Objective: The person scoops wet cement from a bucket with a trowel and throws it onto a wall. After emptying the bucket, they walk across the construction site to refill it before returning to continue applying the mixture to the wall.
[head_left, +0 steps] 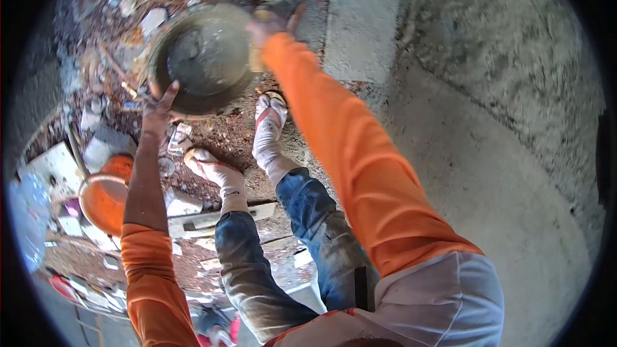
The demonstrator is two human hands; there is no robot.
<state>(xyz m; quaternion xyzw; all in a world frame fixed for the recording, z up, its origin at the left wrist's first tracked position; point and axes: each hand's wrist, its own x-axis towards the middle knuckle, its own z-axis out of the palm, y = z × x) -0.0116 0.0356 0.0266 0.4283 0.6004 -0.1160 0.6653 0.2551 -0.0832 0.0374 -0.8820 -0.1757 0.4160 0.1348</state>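
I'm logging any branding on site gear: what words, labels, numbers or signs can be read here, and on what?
None can be read.
Basin: no lettering visible.
Orange bucket: no lettering visible.
Clear plastic container: too blurred to tell whether it bears a label.
Small blue scrap: any print is too small to read.

left arm (145,180): reaching far, nearly straight
left hand (159,106): far left, gripping
right arm (350,132): slanting leftward
right hand (266,27): farthest, blurred
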